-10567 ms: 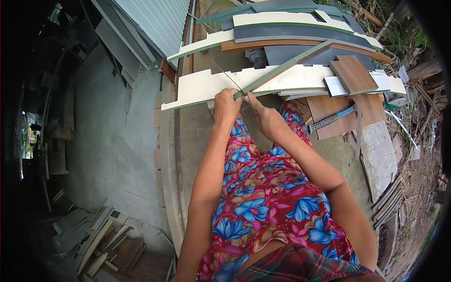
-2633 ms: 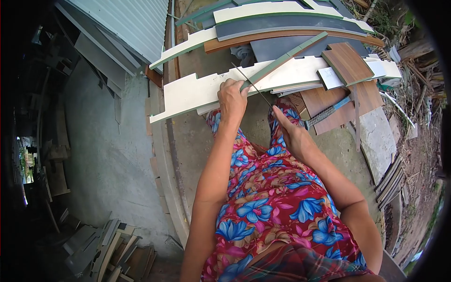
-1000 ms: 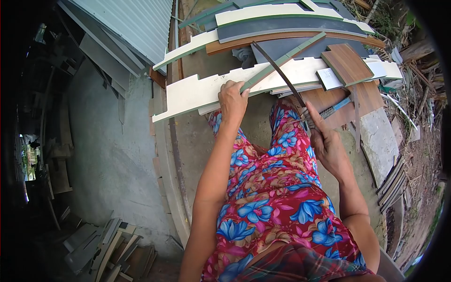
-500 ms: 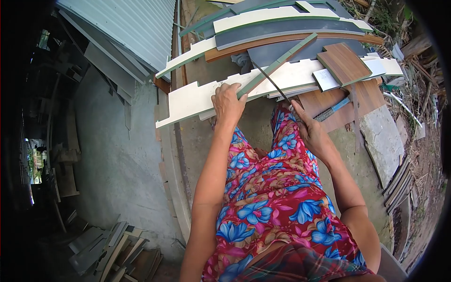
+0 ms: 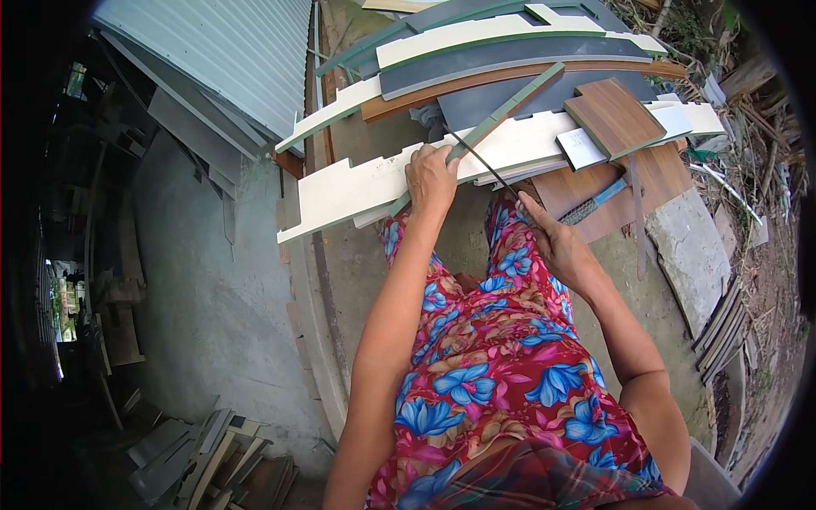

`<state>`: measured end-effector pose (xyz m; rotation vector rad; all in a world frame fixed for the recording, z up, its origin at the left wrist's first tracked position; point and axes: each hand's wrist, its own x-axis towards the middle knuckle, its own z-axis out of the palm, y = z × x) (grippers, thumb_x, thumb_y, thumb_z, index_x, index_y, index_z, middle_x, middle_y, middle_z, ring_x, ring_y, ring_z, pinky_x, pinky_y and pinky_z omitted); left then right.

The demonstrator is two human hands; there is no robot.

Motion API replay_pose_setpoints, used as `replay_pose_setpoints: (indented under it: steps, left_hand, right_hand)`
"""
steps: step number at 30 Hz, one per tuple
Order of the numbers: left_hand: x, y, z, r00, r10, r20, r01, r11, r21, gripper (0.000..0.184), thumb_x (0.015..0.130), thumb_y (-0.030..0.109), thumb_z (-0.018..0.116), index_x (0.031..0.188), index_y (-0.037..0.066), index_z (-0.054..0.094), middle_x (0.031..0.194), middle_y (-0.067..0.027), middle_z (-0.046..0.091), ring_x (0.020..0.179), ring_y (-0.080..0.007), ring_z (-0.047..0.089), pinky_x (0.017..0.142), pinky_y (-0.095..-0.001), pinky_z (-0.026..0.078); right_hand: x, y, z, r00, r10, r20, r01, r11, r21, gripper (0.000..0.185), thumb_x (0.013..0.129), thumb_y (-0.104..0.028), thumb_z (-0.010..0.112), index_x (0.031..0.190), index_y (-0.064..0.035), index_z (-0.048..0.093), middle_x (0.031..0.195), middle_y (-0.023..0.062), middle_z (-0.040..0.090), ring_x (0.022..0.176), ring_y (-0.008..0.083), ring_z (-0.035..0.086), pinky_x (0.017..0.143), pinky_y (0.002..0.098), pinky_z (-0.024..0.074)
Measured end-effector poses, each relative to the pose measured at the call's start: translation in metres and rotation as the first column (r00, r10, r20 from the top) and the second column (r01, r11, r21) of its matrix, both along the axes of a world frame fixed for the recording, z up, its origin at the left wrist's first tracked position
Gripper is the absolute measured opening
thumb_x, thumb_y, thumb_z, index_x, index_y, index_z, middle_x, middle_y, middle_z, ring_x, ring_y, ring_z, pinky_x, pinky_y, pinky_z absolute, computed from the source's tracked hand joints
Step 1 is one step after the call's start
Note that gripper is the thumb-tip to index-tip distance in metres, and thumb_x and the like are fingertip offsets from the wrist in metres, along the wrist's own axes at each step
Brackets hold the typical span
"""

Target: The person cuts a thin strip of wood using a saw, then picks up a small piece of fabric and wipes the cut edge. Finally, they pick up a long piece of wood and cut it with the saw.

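Observation:
My left hand [image 5: 432,180] is closed round a narrow green-edged strip [image 5: 508,109] that lies slantwise across a long white notched board [image 5: 365,189]. The strip's near end sticks out below the hand. In my right hand [image 5: 561,246] is the near end of a thin dark blade [image 5: 484,161], its handle hidden by the fingers. The blade slants up to the left and crosses the strip just right of my left hand. A brown wood-grain piece [image 5: 614,119] and a small white piece [image 5: 581,149] rest on the board's right part.
A blue-and-grey handled tool [image 5: 595,202] lies on brown panels [image 5: 663,174] at the right. Further off are more notched white boards [image 5: 476,32] and dark panels [image 5: 510,58]. A stone slab [image 5: 690,255] is at the right, scrap pieces [image 5: 225,450] at the lower left.
My left hand has shifted up and right, and the strip now extends below it. My right hand has moved slightly down and left, and the blade now crosses the strip close to my left hand.

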<state>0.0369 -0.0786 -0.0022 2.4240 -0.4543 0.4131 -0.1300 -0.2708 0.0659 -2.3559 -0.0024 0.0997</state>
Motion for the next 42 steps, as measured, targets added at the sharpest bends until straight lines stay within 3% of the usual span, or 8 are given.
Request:
replay_pose_setpoints:
  steps: [9, 12, 15, 23, 28, 31, 34, 42]
  left_hand:
    - [-0.001, 0.003, 0.003, 1.0, -0.012, -0.02, 0.011, 0.999, -0.046, 0.027, 0.079, 0.014, 0.075, 0.104, 0.003, 0.072, 0.096, -0.0174, 0.064, 0.097, -0.0378, 0.06, 0.085, -0.0455, 0.048]
    - [-0.001, 0.002, 0.002, 1.0, -0.014, -0.01, 0.013, 0.999, -0.044, 0.028, 0.079, 0.013, 0.075, 0.104, 0.002, 0.072, 0.096, -0.0169, 0.064, 0.096, -0.0373, 0.06, 0.084, -0.0451, 0.048]
    - [0.0, 0.002, 0.001, 1.0, -0.02, -0.004, 0.02, 0.999, -0.042, 0.028, 0.078, 0.012, 0.076, 0.103, 0.001, 0.072, 0.095, -0.0164, 0.064, 0.096, -0.0368, 0.06, 0.083, -0.045, 0.048]
    - [0.0, 0.0, 0.0, 1.0, -0.018, 0.009, 0.018, 1.0, -0.023, 0.026, 0.078, 0.011, 0.075, 0.102, 0.0, 0.073, 0.094, -0.0162, 0.064, 0.094, -0.0363, 0.061, 0.082, -0.0442, 0.049]
    - [-0.001, 0.0, 0.001, 1.0, -0.018, 0.01, 0.018, 0.999, -0.033, 0.026, 0.078, 0.01, 0.075, 0.102, 0.0, 0.073, 0.094, -0.0166, 0.064, 0.093, -0.0365, 0.061, 0.082, -0.0446, 0.049]
    - [-0.002, 0.001, -0.004, 0.999, -0.022, 0.035, 0.024, 0.999, -0.041, 0.026, 0.076, 0.008, 0.076, 0.101, 0.0, 0.072, 0.095, -0.0159, 0.065, 0.091, -0.0368, 0.061, 0.079, -0.0457, 0.05]
    - [0.0, 0.001, -0.004, 0.998, -0.026, 0.048, 0.029, 0.998, -0.049, 0.026, 0.076, 0.007, 0.077, 0.1, 0.001, 0.072, 0.095, -0.0157, 0.065, 0.09, -0.0371, 0.061, 0.078, -0.0463, 0.051]
    - [0.001, 0.002, -0.003, 0.999, -0.034, 0.028, 0.035, 0.999, -0.038, 0.027, 0.078, 0.009, 0.076, 0.103, 0.0, 0.072, 0.094, -0.0163, 0.065, 0.092, -0.0364, 0.061, 0.081, -0.0451, 0.049]
  right_hand:
    - [-0.005, -0.003, 0.008, 0.991, 0.054, 0.119, -0.056, 0.998, 0.012, 0.06, 0.094, -0.001, 0.05, 0.151, -0.015, 0.037, 0.082, 0.0322, 0.062, 0.077, 0.0479, 0.064, 0.07, 0.0538, 0.0461]
    - [-0.006, -0.005, 0.016, 0.999, 0.032, -0.044, -0.033, 0.999, -0.03, 0.061, 0.094, -0.001, 0.05, 0.151, -0.0155, 0.036, 0.083, 0.032, 0.063, 0.078, 0.0481, 0.064, 0.069, 0.054, 0.0468]
    - [0.002, -0.006, 0.01, 0.998, 0.049, -0.027, -0.051, 0.996, -0.073, 0.06, 0.094, -0.002, 0.049, 0.151, -0.0158, 0.036, 0.082, 0.0321, 0.063, 0.077, 0.048, 0.064, 0.068, 0.0542, 0.0469]
    - [0.124, 0.032, -0.048, 0.978, 0.115, 0.173, -0.099, 0.99, -0.101, 0.056, 0.095, -0.008, 0.049, 0.149, -0.0121, 0.038, 0.083, 0.0329, 0.064, 0.078, 0.0489, 0.064, 0.07, 0.0533, 0.0493]
    - [0.093, 0.03, -0.042, 0.99, 0.074, 0.124, -0.061, 0.993, -0.105, 0.059, 0.094, -0.007, 0.05, 0.151, -0.0141, 0.036, 0.084, 0.0338, 0.063, 0.08, 0.0485, 0.064, 0.07, 0.0534, 0.0495]
    - [0.029, 0.016, -0.021, 0.999, 0.038, -0.032, -0.04, 0.996, -0.078, 0.062, 0.094, -0.006, 0.05, 0.152, -0.017, 0.033, 0.089, 0.034, 0.063, 0.082, 0.0491, 0.064, 0.07, 0.0546, 0.0483]
    - [-0.027, 0.001, -0.019, 0.999, 0.024, 0.043, -0.021, 0.998, -0.059, 0.062, 0.095, -0.004, 0.05, 0.153, -0.0168, 0.032, 0.092, 0.0339, 0.062, 0.082, 0.0493, 0.063, 0.069, 0.0554, 0.0465]
    - [0.036, 0.004, -0.003, 0.997, 0.077, 0.014, -0.075, 0.988, -0.132, 0.057, 0.095, -0.007, 0.049, 0.15, -0.0165, 0.037, 0.093, 0.0344, 0.063, 0.087, 0.0491, 0.063, 0.072, 0.0537, 0.0487]
